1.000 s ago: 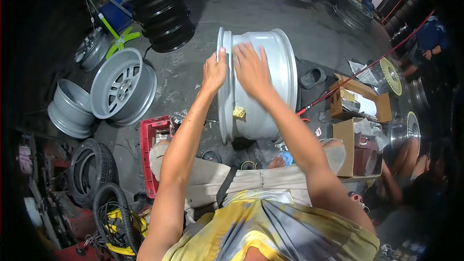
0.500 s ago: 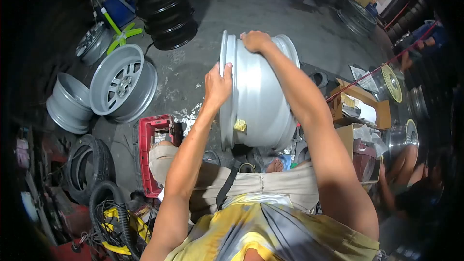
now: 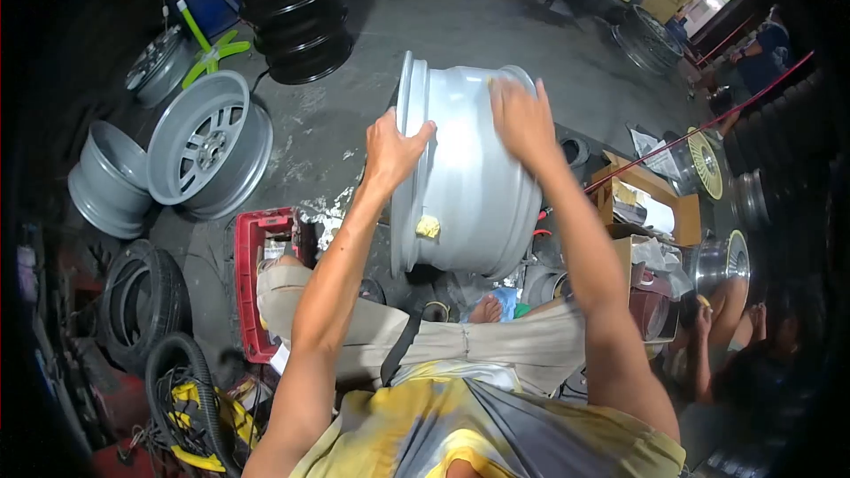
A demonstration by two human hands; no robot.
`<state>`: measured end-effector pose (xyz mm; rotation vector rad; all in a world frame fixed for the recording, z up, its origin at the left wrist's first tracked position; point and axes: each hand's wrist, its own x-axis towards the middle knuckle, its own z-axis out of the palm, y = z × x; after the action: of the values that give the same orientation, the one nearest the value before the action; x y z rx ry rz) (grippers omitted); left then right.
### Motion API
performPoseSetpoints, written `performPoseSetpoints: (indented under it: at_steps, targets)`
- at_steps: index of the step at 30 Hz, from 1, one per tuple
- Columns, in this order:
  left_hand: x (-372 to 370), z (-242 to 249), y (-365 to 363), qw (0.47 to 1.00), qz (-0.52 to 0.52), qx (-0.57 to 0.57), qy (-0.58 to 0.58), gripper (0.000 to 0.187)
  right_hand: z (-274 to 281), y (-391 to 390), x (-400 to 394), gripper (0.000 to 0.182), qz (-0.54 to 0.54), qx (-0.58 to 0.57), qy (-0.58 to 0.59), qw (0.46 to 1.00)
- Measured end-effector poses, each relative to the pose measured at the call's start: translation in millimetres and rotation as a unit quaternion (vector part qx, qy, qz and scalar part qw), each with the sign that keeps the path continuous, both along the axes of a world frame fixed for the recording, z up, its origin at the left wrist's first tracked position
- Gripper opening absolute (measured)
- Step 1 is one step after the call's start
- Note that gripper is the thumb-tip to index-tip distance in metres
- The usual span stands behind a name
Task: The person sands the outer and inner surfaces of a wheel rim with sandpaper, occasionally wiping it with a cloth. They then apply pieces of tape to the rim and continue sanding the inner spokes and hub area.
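Observation:
A silver-grey wheel rim (image 3: 465, 177) stands on its edge in front of my lap, its wide barrel facing me. My left hand (image 3: 396, 150) grips its left flange, thumb over the edge. On the upper right of the barrel is my right hand (image 3: 522, 119), slightly blurred, with fingers bent together and thumb raised by the right flange. A tiny yellowish bit shows at its fingertips; I cannot tell what it is. A small crumpled yellow piece (image 3: 428, 227) rests on the lower left of the barrel.
Two more silver rims (image 3: 199, 146) (image 3: 111, 181) lie left, below a green stand (image 3: 212, 57) and stacked black rims (image 3: 297, 26). A red crate (image 3: 252, 288), tires (image 3: 142, 301) and a yellow machine (image 3: 199, 412) are near my left leg. Cardboard boxes (image 3: 686, 217) and other people sit right.
My right hand has slid right across the top of the barrel, toward the right flange. My left hand stays on the left flange. The view has shifted slightly.

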<state>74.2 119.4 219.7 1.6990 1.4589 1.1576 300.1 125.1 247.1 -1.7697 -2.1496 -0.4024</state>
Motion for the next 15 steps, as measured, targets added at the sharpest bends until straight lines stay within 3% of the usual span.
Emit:
performPoseSetpoints:
  at_steps: [1,4,6,8,10,13,15]
  targets:
    - [-0.4,2.2,-4.2,1.0,0.002,0.003,-0.005,0.048,12.9,39.1,5.9,0.039,-0.039,-0.13,-0.013,0.991]
    - [-0.6,0.8,12.9,1.0,0.001,0.0,0.014,0.05,22.3,51.9,0.3,0.038,-0.068,-0.172,0.003,0.983]
    - [2.9,-2.9,40.5,0.999,0.005,0.008,0.042,0.05,-7.5,-5.3,-0.3,0.038,-0.013,0.08,0.033,0.996]
    - [8.9,-5.6,57.0,0.998,0.011,0.008,0.069,0.051,-17.8,-86.1,-17.1,0.038,-0.038,0.105,0.022,0.993]
    - [11.3,-0.9,63.6,0.995,0.027,-0.005,0.095,0.051,-35.6,-144.6,-30.8,0.039,-0.054,0.053,0.062,0.995]
    - [8.8,-3.7,47.5,0.999,0.01,-0.025,0.033,0.051,-16.1,-106.4,-15.7,0.038,-0.006,0.075,0.075,0.994]
    - [5.7,-8.9,37.8,0.999,0.006,-0.013,0.032,0.05,-4.2,-40.6,-4.1,0.038,-0.002,0.066,0.064,0.996]
